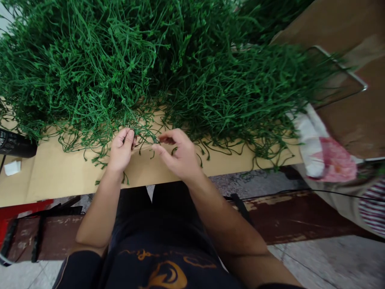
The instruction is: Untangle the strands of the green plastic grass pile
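"Where are the green artificial grass stems [105, 60]?"
"Heaped across the cardboard-coloured tabletop [66, 170]. Taking the hands as the clock's centre, the mass spreads from ten o'clock through twelve to two, with loose ends trailing down between the hands."
"And the left hand [120, 149]?"
"Fingers curled in, thumb pressed to the forefinger, pinching thin stems at the near edge of the heap."
"The right hand [182, 154]?"
"Half open, at three from the left one, thumb and forefinger slightly parted, their tips beside stem ends. I can't tell whether a strand is caught there."
"What lies further out?"
"A black cylinder [16, 143] with white lettering at nine, and a white slip [12, 168] just below it. A bent metal rod [355, 77] sits between two and three, over brown cardboard [357, 124]; pink-and-white material [337, 160] is at three."
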`<move>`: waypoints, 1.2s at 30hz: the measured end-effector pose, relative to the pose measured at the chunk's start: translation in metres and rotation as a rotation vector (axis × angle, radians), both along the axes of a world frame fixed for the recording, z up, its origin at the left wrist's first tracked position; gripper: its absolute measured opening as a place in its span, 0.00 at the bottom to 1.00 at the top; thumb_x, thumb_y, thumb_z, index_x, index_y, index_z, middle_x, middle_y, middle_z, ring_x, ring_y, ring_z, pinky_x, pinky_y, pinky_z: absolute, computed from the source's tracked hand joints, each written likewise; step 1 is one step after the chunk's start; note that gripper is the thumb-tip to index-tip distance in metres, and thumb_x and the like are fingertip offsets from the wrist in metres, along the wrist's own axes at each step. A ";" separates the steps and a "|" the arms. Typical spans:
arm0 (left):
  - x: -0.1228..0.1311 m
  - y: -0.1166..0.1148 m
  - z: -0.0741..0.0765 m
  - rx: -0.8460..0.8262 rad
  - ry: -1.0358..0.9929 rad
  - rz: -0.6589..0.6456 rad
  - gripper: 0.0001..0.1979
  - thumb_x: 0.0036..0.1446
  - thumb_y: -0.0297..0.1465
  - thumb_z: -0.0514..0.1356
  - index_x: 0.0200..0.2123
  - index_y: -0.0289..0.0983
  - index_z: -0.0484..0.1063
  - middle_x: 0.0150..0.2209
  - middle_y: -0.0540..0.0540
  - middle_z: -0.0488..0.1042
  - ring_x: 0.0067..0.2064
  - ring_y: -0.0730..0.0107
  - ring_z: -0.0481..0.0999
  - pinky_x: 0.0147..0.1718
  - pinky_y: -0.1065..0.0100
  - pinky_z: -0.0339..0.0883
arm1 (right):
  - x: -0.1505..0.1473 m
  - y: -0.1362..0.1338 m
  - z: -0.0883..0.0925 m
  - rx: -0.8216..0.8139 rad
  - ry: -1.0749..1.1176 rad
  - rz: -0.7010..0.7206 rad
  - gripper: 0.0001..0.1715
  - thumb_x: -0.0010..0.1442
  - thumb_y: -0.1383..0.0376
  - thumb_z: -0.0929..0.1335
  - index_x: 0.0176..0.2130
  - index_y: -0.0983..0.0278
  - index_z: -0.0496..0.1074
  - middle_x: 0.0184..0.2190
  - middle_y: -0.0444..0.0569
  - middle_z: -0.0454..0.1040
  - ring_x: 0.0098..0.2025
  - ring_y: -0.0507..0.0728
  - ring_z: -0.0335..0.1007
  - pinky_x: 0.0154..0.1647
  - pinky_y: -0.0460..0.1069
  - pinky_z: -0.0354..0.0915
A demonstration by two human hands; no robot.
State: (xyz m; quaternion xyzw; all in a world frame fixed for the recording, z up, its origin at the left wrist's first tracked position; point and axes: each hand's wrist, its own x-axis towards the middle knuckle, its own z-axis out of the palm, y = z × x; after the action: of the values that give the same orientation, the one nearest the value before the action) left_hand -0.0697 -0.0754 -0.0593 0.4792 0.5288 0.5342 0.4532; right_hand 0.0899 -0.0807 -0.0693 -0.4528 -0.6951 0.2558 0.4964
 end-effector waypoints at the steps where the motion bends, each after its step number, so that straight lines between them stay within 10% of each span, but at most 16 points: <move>1: 0.001 0.000 0.001 -0.004 -0.022 0.010 0.20 0.49 0.47 0.59 0.23 0.38 0.57 0.18 0.56 0.55 0.19 0.81 0.52 0.18 0.74 0.47 | -0.002 -0.001 -0.003 -0.017 -0.015 0.037 0.13 0.52 0.56 0.68 0.32 0.62 0.65 0.28 0.47 0.68 0.32 0.53 0.64 0.35 0.51 0.63; 22: 0.007 0.002 0.002 -0.115 -0.338 0.059 0.16 0.45 0.41 0.64 0.22 0.35 0.64 0.16 0.57 0.55 0.18 0.85 0.53 0.17 0.77 0.46 | -0.004 0.001 0.002 -0.281 0.384 0.198 0.20 0.57 0.52 0.63 0.24 0.64 0.62 0.19 0.40 0.57 0.23 0.47 0.52 0.25 0.46 0.53; 36: 0.032 0.032 0.003 -0.314 -0.330 0.154 0.13 0.53 0.36 0.59 0.22 0.35 0.63 0.17 0.57 0.55 0.17 0.84 0.54 0.17 0.77 0.48 | -0.006 -0.001 -0.010 0.030 0.311 0.094 0.06 0.58 0.67 0.63 0.28 0.63 0.65 0.36 0.49 0.68 0.42 0.54 0.66 0.45 0.54 0.63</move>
State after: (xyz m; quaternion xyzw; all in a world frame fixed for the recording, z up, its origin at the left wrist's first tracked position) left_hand -0.0378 -0.0436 -0.0564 0.2674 0.5592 0.5495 0.5602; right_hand 0.0844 -0.0812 -0.0788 -0.3672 -0.6340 0.3355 0.5921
